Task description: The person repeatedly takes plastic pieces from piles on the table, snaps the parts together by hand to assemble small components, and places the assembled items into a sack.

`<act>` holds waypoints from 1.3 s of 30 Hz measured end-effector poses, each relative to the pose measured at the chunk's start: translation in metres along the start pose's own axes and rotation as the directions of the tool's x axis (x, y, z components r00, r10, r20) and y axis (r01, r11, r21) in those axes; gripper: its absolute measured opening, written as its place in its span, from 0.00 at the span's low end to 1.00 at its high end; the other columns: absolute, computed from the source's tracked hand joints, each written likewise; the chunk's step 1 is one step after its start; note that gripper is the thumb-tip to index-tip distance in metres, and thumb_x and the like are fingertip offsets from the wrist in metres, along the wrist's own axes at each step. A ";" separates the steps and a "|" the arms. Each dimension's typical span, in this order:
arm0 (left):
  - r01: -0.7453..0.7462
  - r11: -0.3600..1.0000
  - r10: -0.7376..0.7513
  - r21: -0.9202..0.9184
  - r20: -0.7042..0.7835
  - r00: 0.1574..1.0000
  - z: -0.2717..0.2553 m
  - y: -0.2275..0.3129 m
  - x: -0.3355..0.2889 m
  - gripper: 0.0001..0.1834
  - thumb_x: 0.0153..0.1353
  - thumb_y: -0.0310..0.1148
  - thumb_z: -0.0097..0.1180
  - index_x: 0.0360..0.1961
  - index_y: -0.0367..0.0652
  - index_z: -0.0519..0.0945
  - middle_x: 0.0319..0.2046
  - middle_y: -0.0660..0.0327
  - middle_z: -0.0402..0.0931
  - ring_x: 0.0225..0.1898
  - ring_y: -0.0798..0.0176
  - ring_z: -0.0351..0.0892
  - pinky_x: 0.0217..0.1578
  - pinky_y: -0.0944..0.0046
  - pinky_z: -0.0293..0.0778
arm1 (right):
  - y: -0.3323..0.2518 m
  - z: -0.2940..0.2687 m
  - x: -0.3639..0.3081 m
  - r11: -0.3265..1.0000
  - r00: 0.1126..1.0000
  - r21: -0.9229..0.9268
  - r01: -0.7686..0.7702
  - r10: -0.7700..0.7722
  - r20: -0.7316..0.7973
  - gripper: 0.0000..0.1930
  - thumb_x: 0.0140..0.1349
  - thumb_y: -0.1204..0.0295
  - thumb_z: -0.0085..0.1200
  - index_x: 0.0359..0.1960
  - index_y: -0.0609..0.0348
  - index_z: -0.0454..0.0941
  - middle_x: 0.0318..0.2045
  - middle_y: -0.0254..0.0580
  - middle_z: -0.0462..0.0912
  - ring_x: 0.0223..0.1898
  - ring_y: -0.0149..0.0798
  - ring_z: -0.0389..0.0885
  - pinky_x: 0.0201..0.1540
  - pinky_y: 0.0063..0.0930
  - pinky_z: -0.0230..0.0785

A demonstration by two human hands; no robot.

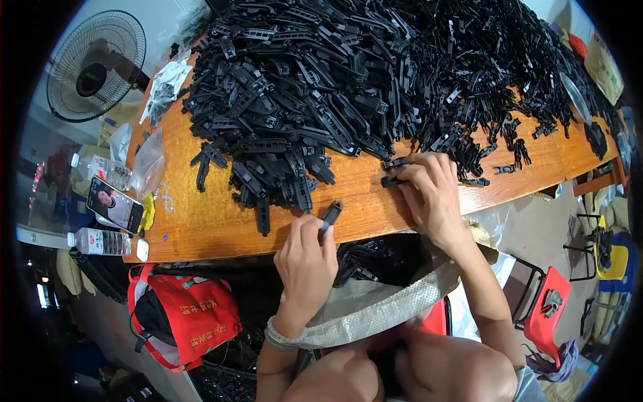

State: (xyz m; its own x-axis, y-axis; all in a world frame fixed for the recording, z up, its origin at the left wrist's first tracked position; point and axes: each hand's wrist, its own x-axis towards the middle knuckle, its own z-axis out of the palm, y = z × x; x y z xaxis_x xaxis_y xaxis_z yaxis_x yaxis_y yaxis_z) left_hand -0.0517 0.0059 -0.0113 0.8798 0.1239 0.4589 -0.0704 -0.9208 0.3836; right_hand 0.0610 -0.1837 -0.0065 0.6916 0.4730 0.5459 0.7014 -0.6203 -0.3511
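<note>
My left hand is closed around a black plastic part, whose end sticks up past the thumb and fingers near the table's front edge. Farther right, my right hand reaches down to the tabletop, fingers bent and drawn together at a small black plastic part. A second dark end shows just below it, by the thumb. Long black plastic parts lie in a big heap beyond my hands. Smaller black pieces form another heap at the far right. Between my forearms hangs an open woven sack with black parts inside.
The wooden table curves across the view. At left are a phone, plastic bottles, a clear bag and a fan. A red bag sits below the table edge. Red and yellow chairs stand right.
</note>
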 end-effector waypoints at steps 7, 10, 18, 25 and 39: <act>0.416 0.379 -0.383 -0.827 0.268 0.884 -0.006 0.019 -0.001 0.12 0.51 0.16 0.60 0.35 0.35 0.71 0.32 0.59 0.75 0.32 0.73 0.75 0.31 0.74 0.72 | -0.022 -0.025 -0.028 0.645 0.942 0.729 -0.230 -0.040 0.333 0.10 0.52 0.79 0.59 0.37 0.61 0.82 0.27 0.43 0.79 0.29 0.40 0.77 0.32 0.31 0.68; 0.466 0.130 -0.277 -0.875 0.419 0.865 -0.002 0.017 -0.003 0.10 0.53 0.15 0.58 0.35 0.33 0.72 0.36 0.57 0.76 0.37 0.70 0.76 0.39 0.72 0.73 | -0.031 -0.025 -0.030 0.602 0.936 0.767 -0.222 -0.088 0.340 0.09 0.51 0.79 0.60 0.36 0.62 0.81 0.26 0.43 0.78 0.27 0.43 0.76 0.31 0.32 0.68; 0.486 0.368 -0.127 -0.793 0.474 0.871 -0.006 0.022 -0.003 0.18 0.56 0.21 0.59 0.48 0.28 0.74 0.40 0.53 0.80 0.40 0.66 0.79 0.40 0.70 0.74 | -0.038 -0.024 -0.029 0.759 0.986 0.651 -0.026 -0.088 0.143 0.07 0.48 0.79 0.61 0.30 0.63 0.78 0.28 0.43 0.79 0.29 0.44 0.77 0.31 0.32 0.70; 0.109 0.773 0.091 -0.625 0.279 0.956 -0.014 0.026 -0.002 0.21 0.53 0.23 0.61 0.49 0.30 0.72 0.33 0.44 0.78 0.34 0.49 0.82 0.33 0.60 0.76 | -0.039 -0.028 -0.029 0.844 0.997 0.537 -0.005 -0.040 0.073 0.14 0.46 0.76 0.63 0.37 0.63 0.78 0.33 0.44 0.80 0.33 0.44 0.77 0.34 0.32 0.69; -0.069 0.832 0.213 -0.550 0.202 0.956 -0.008 0.024 -0.004 0.19 0.46 0.25 0.66 0.41 0.31 0.76 0.29 0.48 0.79 0.30 0.50 0.81 0.31 0.60 0.74 | -0.035 -0.022 -0.036 0.840 0.981 0.541 -0.047 -0.063 0.183 0.13 0.46 0.78 0.61 0.37 0.62 0.77 0.33 0.41 0.79 0.35 0.43 0.76 0.39 0.32 0.65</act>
State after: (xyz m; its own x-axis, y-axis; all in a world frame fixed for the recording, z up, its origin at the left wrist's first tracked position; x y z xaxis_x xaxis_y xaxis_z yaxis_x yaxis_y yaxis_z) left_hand -0.0602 -0.0141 0.0026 0.9211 -0.1527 0.3581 -0.3779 -0.5714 0.7284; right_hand 0.0081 -0.1928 0.0032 0.6662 0.6172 0.4187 0.6499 -0.2049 -0.7319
